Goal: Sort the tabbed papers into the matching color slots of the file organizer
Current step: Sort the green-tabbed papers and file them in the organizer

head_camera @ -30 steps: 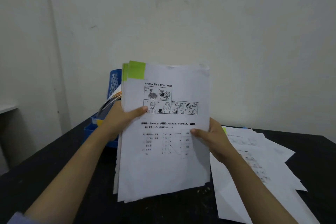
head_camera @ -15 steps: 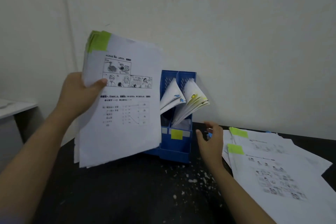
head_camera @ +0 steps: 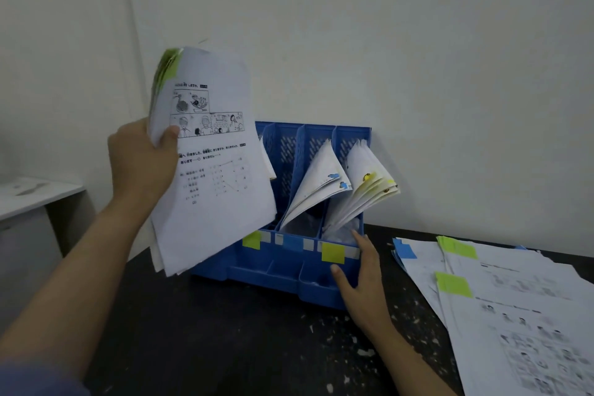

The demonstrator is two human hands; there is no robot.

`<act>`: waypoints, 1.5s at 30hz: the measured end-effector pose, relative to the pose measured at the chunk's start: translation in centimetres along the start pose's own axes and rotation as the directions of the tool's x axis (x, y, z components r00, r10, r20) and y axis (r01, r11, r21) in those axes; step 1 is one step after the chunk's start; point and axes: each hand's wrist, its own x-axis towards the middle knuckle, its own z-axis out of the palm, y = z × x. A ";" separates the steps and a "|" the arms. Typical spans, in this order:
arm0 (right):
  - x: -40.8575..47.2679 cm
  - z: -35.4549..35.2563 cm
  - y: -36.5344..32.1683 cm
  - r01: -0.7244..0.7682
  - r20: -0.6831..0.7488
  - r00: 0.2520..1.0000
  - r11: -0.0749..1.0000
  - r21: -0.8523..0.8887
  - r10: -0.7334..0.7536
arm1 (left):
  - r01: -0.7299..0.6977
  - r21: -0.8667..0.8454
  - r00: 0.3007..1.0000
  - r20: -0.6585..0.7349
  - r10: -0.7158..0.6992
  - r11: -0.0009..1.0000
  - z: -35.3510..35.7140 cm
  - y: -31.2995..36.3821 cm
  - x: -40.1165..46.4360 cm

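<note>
Papers with green tabs [head_camera: 205, 151] hang in the air left of the blue file organizer [head_camera: 289, 270], gripped by the left hand [head_camera: 141, 164] with the thumb on the front sheet and the fingers curled behind. The right hand [head_camera: 360, 280] rests against the organizer's right front corner, fingers straight and loosely spread beside the yellow label [head_camera: 333, 253]. Blue-tabbed sheets [head_camera: 318, 183] and yellow-tabbed sheets [head_camera: 369, 186] lean out of the two right slots; a green label [head_camera: 251, 240] marks what seems to be an emptier slot. More tabbed papers [head_camera: 501, 305] lie fanned on the dark bench [head_camera: 225, 331].
</note>
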 end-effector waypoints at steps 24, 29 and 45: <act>0.2 0.2 0.5 -0.007 -0.013 1.000 1.000 -0.026 0.007 | 0.068 -0.169 0.995 -0.066 -0.080 0.983 13.9 1.4 -0.9; 0.3 0.2 0.6 -0.008 -0.012 1.000 1.000 -0.028 0.007 | 0.256 -0.231 0.957 -0.076 -0.280 0.939 15.6 -0.3 -0.1; 0.4 0.1 0.4 -0.015 -0.008 1.000 0.999 -0.052 0.015 | 0.342 -0.111 0.939 0.074 -0.335 0.933 16.4 -3.5 -3.4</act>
